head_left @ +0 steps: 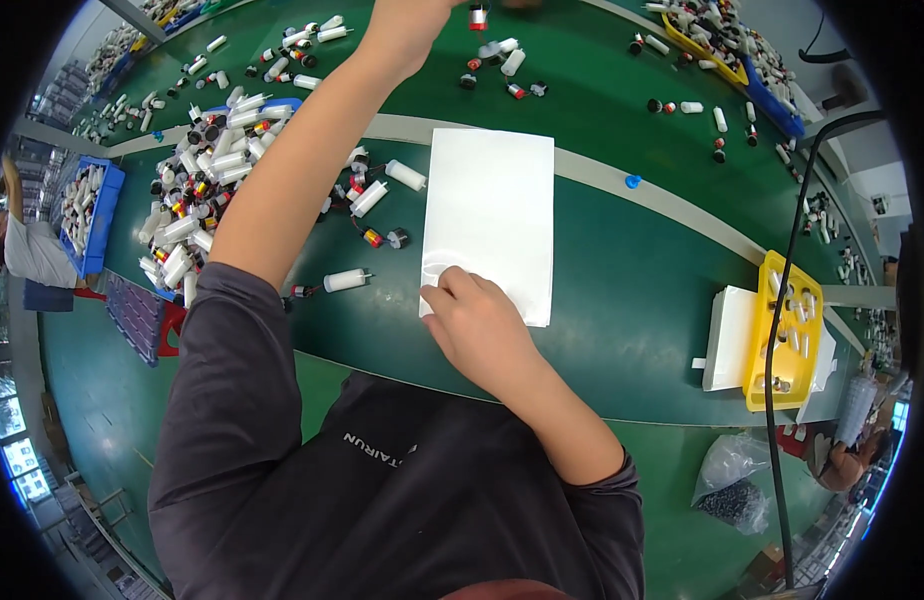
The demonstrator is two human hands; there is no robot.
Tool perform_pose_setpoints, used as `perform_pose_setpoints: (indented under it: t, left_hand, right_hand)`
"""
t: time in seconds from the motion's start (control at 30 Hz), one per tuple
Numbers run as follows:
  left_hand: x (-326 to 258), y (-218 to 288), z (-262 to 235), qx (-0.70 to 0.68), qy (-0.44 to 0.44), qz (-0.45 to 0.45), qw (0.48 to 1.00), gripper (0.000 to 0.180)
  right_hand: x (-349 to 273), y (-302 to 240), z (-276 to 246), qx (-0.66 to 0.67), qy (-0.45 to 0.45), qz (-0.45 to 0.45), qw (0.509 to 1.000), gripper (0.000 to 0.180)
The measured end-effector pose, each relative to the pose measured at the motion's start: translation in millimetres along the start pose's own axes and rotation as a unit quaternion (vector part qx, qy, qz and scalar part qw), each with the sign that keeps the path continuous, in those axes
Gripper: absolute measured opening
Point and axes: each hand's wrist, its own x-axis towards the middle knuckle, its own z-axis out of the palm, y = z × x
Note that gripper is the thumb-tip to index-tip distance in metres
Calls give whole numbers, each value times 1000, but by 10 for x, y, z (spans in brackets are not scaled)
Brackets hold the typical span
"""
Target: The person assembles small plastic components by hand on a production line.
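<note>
Right hand [477, 325] at frame centre, fingers curled loosely, pressing down on the near left corner of a white sheet stack [492, 215] lying flat on the green table [622, 300]. Left arm stretches to the top of the frame; left hand [407, 30] is partly cut off at the top edge, can't tell if open or closed. A small red-and-silver part [477, 15] sits just right of it at top centre. Pile of white cylinders with wires [197, 190] at upper left, beside the left forearm. Yellow tray [787, 335] on white blocks at right
</note>
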Motion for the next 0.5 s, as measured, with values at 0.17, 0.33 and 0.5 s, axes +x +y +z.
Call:
perform_pose_setpoints:
  t: [0.17, 0.33, 0.5]
  left_hand:
    - [-443, 318, 103, -358, -66, -151, 919, 40]
    - [-858, 685, 518, -311, 70, -324, 891, 42]
    - [-873, 266, 422, -420, 4, -349, 838, 31]
  right_hand:
    - [-20, -11, 34, -22, -4, -5, 1000, 24]
    - [-54, -12, 63, -24, 17, 3, 1000, 19]
    - [22, 9, 21, -18, 6, -12, 1000, 19]
